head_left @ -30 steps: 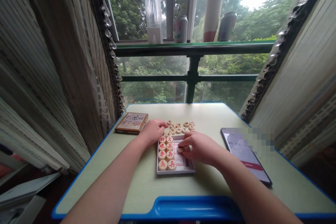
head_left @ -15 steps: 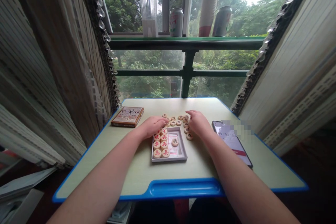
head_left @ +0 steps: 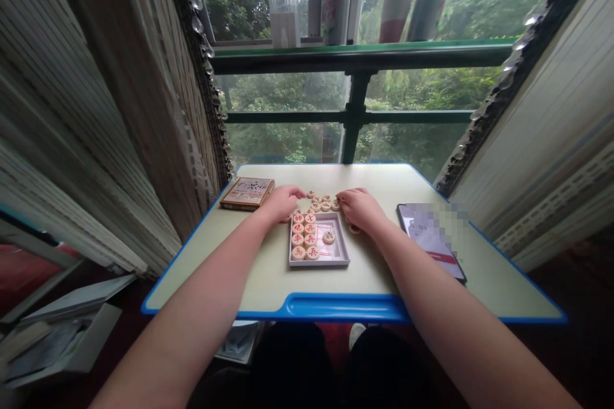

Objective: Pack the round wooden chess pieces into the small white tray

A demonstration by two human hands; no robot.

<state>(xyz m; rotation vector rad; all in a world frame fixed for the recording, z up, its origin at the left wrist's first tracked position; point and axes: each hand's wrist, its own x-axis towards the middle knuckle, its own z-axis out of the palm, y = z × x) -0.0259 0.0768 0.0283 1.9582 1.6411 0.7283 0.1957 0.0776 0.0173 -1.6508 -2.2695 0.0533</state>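
Several round xiangqi pieces [head_left: 326, 206] lie in a cluster behind a shallow white box tray [head_left: 342, 262]. Red-marked pieces [head_left: 310, 229] fill two columns on the tray's left side. One dark-marked piece [head_left: 329, 237] lies alone on its right side. My left hand [head_left: 284, 202] is at the tray's far-left corner, fingers stretched toward the cluster. My right hand [head_left: 359, 208] rests at the cluster's right edge with bent but spread fingers, touching pieces and partly covering some. Neither hand lifts a piece that I can see.
On the folding table [head_left: 268, 281], a brown game box [head_left: 247, 193] sits at left and a phone [head_left: 432, 239] at right. Beyond is a green railing [head_left: 307, 61] with cans [head_left: 336, 15] and cups. Curtains hang on both sides.
The view has tilted downward. My left hand has drawn leftward off the pieces near the tray's corner. My right hand has moved inward against the right-hand pieces, which sit closer to the cluster.
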